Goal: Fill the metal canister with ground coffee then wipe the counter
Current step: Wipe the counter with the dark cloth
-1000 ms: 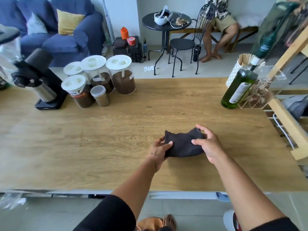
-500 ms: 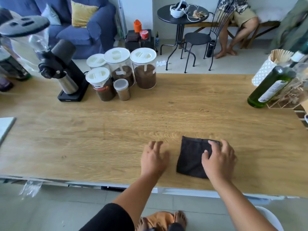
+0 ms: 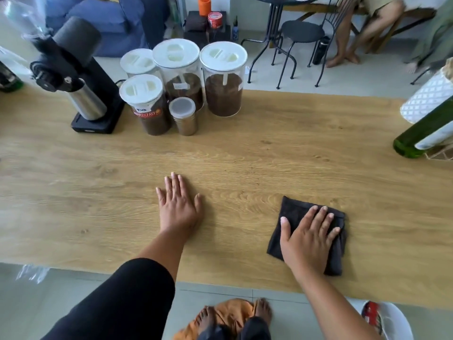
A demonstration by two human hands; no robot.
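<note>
Canister (image 3: 183, 116), metal: where does it stand?
— Upper left of centre, lid on, just beside the coffee jars (image 3: 223, 94) on the counter (image 3: 245, 155).
— And the hands?
— Right hand (image 3: 308, 239) flat, fingers straight, pressing the black cloth (image 3: 291, 214) at lower right. Left hand (image 3: 177, 204) flat on bare wood, fingers spread, holding nothing, well apart from the cloth.

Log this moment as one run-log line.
phase: wipe counter | right hand: flat on black cloth | left hand: flat on counter | metal canister: lidded, untouched
</note>
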